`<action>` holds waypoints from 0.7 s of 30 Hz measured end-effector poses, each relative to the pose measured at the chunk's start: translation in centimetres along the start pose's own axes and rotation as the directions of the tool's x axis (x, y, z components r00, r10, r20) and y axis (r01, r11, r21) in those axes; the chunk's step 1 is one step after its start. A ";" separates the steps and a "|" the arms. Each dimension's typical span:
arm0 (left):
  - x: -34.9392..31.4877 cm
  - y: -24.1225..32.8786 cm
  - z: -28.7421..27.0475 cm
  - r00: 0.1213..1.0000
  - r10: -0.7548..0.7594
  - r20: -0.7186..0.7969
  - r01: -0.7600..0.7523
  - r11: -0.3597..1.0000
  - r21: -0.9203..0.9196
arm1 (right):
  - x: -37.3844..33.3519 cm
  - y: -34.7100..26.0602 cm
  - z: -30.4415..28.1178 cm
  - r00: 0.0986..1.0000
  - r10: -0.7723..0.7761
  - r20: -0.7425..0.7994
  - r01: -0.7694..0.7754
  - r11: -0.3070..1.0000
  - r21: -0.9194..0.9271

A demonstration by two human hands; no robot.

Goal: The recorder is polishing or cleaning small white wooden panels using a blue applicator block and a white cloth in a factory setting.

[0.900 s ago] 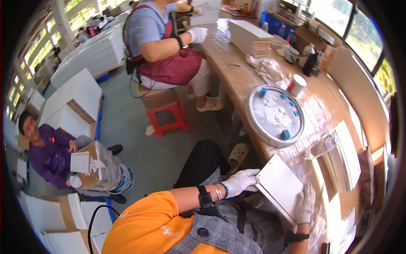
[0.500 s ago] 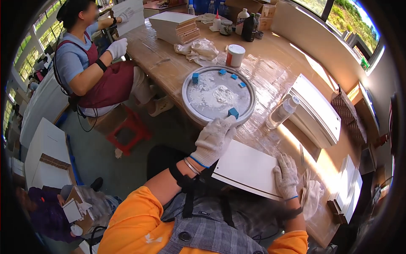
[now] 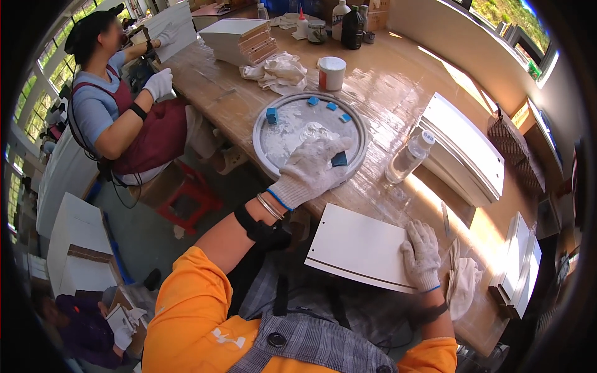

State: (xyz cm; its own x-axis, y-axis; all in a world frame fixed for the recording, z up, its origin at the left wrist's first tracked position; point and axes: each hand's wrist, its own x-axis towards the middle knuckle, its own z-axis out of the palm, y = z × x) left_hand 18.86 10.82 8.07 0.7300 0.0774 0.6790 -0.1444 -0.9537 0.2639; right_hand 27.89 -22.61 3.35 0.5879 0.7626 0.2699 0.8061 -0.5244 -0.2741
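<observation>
The brown tabletop [image 3: 382, 59] is shiny, as if covered by clear film, and sunlight from the window [image 3: 513, 15] falls in bright strips along its far edge. Toward its left end, a person [image 3: 115, 112] in a dark red apron sits beside a stack [image 3: 233, 37] of white boards; farther left, the floor [image 3: 140, 205] is grey-green. Another stack [image 3: 463, 146] lies toward the far edge, just beside a clear bottle [image 3: 407, 158]. The board [image 3: 357, 242] is at the near edge of the tabletop: white, flat and rectangular, with a dark line along its near side and two small dark holes at its left end. The right hand [image 3: 423, 255] rests on its right end, fingers extended and slightly apart, grasping nothing. The left hand [image 3: 308, 169] is over the round grey tray [image 3: 260, 146], its fingers bent near a blue block [image 3: 339, 159]; whether they grip it, I cannot tell. White paste [image 3: 278, 144] and four other blue blocks are also on this tray.
</observation>
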 end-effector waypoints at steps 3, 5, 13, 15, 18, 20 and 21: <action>-2.3 1.4 -2.3 0.659 -0.569 0.492 0.503 -0.153 -0.850 | 0.0 0.2 0.3 1.000 0.002 0.004 -0.002 1.000 -0.008; -4.9 1.0 -2.4 0.693 -0.454 0.560 0.406 -0.397 -0.823 | 0.0 0.3 0.3 1.000 0.005 0.011 -0.005 0.999 -0.033; -9.7 2.9 -4.6 0.702 -0.389 0.596 0.259 -0.640 -0.724 | 0.2 0.1 0.2 0.999 0.021 0.031 -0.019 0.998 -0.053; -10.4 3.3 -5.0 0.687 -0.398 0.607 0.262 -0.644 -0.719 | 0.0 0.2 0.4 0.999 0.020 0.029 -0.019 0.999 -0.048; -11.3 4.0 -5.5 0.673 -0.422 0.607 0.254 -0.639 -0.726 | -0.4 0.5 0.7 1.000 0.016 0.022 -0.015 0.998 -0.057; -11.7 4.3 -5.7 0.668 -0.440 0.600 0.242 -0.634 -0.734 | -0.6 0.7 1.1 1.000 0.028 0.013 -0.028 0.998 -0.051; -12.0 4.5 -5.8 0.635 -0.469 0.614 0.237 -0.638 -0.733 | -0.7 0.6 0.9 1.000 0.023 0.020 -0.022 0.998 -0.051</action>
State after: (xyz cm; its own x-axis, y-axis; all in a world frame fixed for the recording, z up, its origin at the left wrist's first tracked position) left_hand 5.61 7.29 5.04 0.9413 0.3181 -0.1128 -0.2244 0.8395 0.4949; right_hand 27.89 -23.05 2.16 0.6047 0.7578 0.2451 0.7955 -0.5597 -0.2321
